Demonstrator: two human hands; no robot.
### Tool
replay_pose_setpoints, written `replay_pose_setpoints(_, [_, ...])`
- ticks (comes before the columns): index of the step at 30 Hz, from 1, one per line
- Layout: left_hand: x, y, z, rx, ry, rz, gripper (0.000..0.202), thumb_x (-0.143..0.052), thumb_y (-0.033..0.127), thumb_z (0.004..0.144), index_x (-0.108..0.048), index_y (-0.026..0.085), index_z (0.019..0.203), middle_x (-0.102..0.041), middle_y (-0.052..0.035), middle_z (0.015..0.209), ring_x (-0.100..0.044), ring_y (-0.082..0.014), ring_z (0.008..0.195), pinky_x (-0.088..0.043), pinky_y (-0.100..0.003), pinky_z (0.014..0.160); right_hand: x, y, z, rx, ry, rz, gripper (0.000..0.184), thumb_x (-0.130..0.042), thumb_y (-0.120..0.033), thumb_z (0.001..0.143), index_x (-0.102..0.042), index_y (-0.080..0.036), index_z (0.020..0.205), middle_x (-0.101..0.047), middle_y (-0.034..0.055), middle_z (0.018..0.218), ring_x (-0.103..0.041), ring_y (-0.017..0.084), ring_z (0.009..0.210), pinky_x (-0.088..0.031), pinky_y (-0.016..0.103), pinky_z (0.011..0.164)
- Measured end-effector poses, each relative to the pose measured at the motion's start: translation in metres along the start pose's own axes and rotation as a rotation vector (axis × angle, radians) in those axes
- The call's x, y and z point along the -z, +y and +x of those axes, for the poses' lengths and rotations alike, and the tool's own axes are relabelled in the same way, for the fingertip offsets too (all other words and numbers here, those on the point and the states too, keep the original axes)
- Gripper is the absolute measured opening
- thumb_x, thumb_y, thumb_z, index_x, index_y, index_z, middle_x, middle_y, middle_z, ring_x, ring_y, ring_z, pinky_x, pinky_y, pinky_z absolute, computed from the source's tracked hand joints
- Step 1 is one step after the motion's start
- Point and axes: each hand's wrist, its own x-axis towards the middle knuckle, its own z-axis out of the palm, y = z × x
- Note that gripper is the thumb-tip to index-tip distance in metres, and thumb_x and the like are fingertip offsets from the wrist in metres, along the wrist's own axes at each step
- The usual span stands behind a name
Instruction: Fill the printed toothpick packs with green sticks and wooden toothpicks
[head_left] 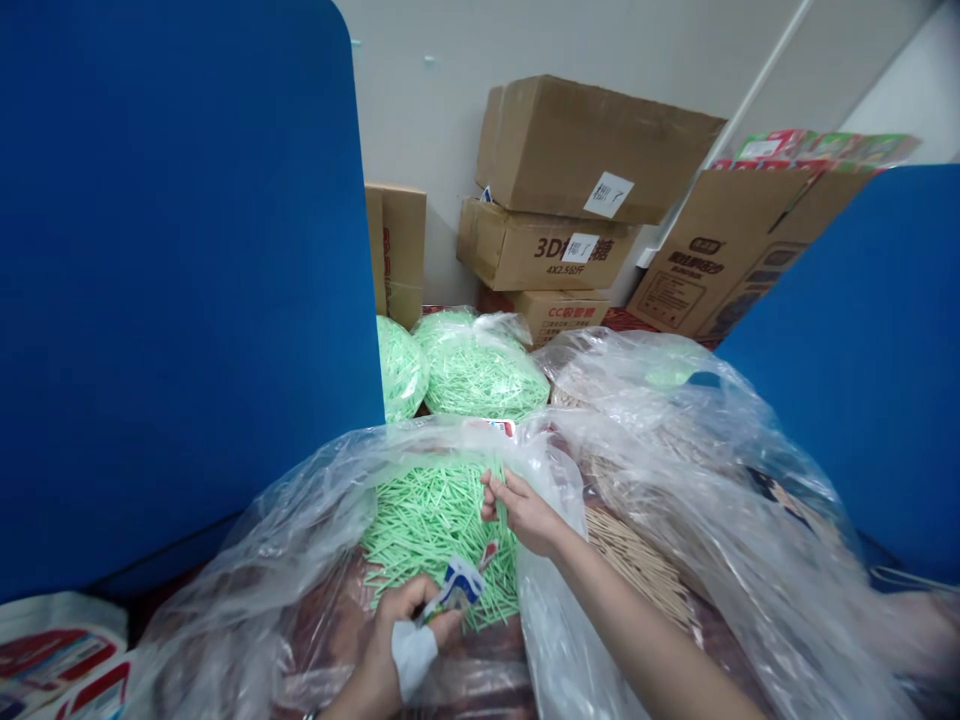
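Observation:
A heap of thin light-green sticks (427, 520) lies in an open transparent plastic bag (315, 465). Over its far right part, my right hand (525, 510) is closed, pinching a few green sticks (500, 490) upright between thumb and fingers. Lower down, at the near edge of the heap, my left hand (409, 610) grips a small printed packet (463, 580) in white and blue. A white wrapping (412, 657) covers the base of that hand's thumb. A small red-and-white piece (489, 553) shows just above the packet; whether it belongs to it I cannot tell.
Tan sticks (637, 560) lie under another plastic bag (697, 450) on the right. Bagged green sticks (484, 375) stand behind. Stacked cardboard boxes (585, 150) lean at the wall. Blue partitions (180, 250) flank both sides. A blurred arm (911, 630) enters at the right edge.

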Motion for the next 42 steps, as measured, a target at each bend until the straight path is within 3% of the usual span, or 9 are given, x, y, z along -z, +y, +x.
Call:
replay_pose_setpoints(3, [0.001, -0.006, 0.000, -0.035, 0.023, 0.059, 0.031, -0.063, 0.032, 0.077, -0.040, 0.020, 0.059, -0.043, 0.0039, 0.057, -0.041, -0.0134, 0.056, -0.032, -0.024, 0.053, -0.001, -0.006, -0.002, -0.032, 0.011, 0.039, 0.044, -0.060, -0.062, 0.076, -0.053, -0.019, 0.085, -0.056, -0.0027, 0.068, -0.055, 0.012, 0.055, -0.043, 0.025, 0.053])
replay_pose_setpoints(6, [0.003, -0.002, 0.000, -0.065, 0.060, 0.089, 0.031, -0.063, 0.030, 0.078, -0.042, 0.020, 0.058, -0.047, 0.0032, 0.058, -0.044, -0.0137, 0.057, -0.034, -0.024, 0.055, -0.006, -0.025, -0.009, -0.003, 0.085, 0.180, 0.041, -0.058, -0.059, 0.080, -0.052, -0.021, 0.092, -0.055, -0.0042, 0.070, -0.057, 0.012, 0.058, -0.046, 0.027, 0.058])
replay_pose_setpoints(10, [0.006, 0.013, 0.000, -0.136, 0.079, 0.145, 0.029, -0.061, 0.029, 0.083, -0.046, 0.019, 0.060, -0.051, 0.0019, 0.061, -0.048, -0.0147, 0.060, -0.036, -0.024, 0.058, -0.028, -0.059, -0.031, 0.185, 0.227, 0.425, 0.031, -0.056, -0.050, 0.086, -0.050, -0.023, 0.099, -0.058, -0.0041, 0.070, -0.063, 0.016, 0.071, -0.049, 0.036, 0.078])
replay_pose_setpoints(14, [0.008, 0.024, 0.003, -0.207, 0.082, 0.215, 0.029, -0.059, 0.030, 0.087, -0.049, 0.019, 0.062, -0.052, 0.0011, 0.064, -0.050, -0.0153, 0.063, -0.037, -0.026, 0.061, -0.053, -0.077, -0.053, 0.336, 0.309, 0.353, 0.023, -0.046, -0.045, 0.094, -0.048, -0.024, 0.103, -0.062, -0.0023, 0.075, -0.065, 0.018, 0.083, -0.046, 0.040, 0.089])
replay_pose_setpoints(19, [0.008, 0.027, 0.005, -0.321, 0.110, 0.286, 0.027, -0.055, 0.029, 0.091, -0.050, 0.018, 0.066, -0.053, 0.0004, 0.068, -0.053, -0.0154, 0.066, -0.038, -0.027, 0.064, -0.074, -0.077, -0.064, 0.399, 0.377, 0.268, 0.018, -0.040, -0.042, 0.097, -0.047, -0.025, 0.101, -0.064, -0.0007, 0.084, -0.063, 0.018, 0.092, -0.045, 0.039, 0.091])
replay_pose_setpoints(26, [0.008, 0.033, 0.005, -0.422, 0.129, 0.314, 0.015, -0.057, 0.023, 0.091, -0.055, 0.018, 0.077, -0.057, -0.0012, 0.074, -0.056, -0.0165, 0.071, -0.040, -0.027, 0.067, -0.084, -0.074, -0.064, 0.383, 0.433, 0.161, 0.021, -0.036, -0.039, 0.099, -0.049, -0.024, 0.097, -0.063, 0.0008, 0.091, -0.060, 0.018, 0.100, -0.042, 0.040, 0.096])
replay_pose_setpoints(31, [0.005, 0.037, 0.007, -0.417, 0.169, 0.280, 0.013, -0.059, 0.022, 0.089, -0.056, 0.019, 0.076, -0.058, -0.0008, 0.073, -0.057, -0.0165, 0.071, -0.042, -0.026, 0.066, -0.085, -0.073, -0.069, 0.453, 0.422, 0.032, 0.024, -0.033, -0.037, 0.099, -0.052, -0.024, 0.097, -0.061, 0.0026, 0.093, -0.055, 0.021, 0.110, -0.039, 0.043, 0.099])
replay_pose_setpoints(37, [0.001, 0.037, 0.009, -0.377, 0.204, 0.292, 0.017, -0.057, 0.024, 0.089, -0.055, 0.020, 0.073, -0.058, -0.0010, 0.071, -0.056, -0.0171, 0.068, -0.042, -0.026, 0.064, -0.084, -0.069, -0.074, 0.527, 0.439, -0.084, 0.022, -0.033, -0.033, 0.099, -0.053, -0.025, 0.099, -0.063, 0.0039, 0.098, -0.056, 0.021, 0.110, -0.023, 0.049, 0.111])
replay_pose_setpoints(42, [-0.001, 0.042, 0.008, -0.376, 0.203, 0.261, 0.017, -0.056, 0.023, 0.089, -0.054, 0.020, 0.072, -0.057, -0.0008, 0.070, -0.056, -0.0170, 0.068, -0.042, -0.026, 0.063, -0.085, -0.065, -0.075, 0.475, 0.427, -0.103, 0.026, -0.032, -0.034, 0.099, -0.056, -0.026, 0.103, -0.063, 0.0053, 0.108, -0.051, 0.022, 0.117, -0.027, 0.048, 0.109])
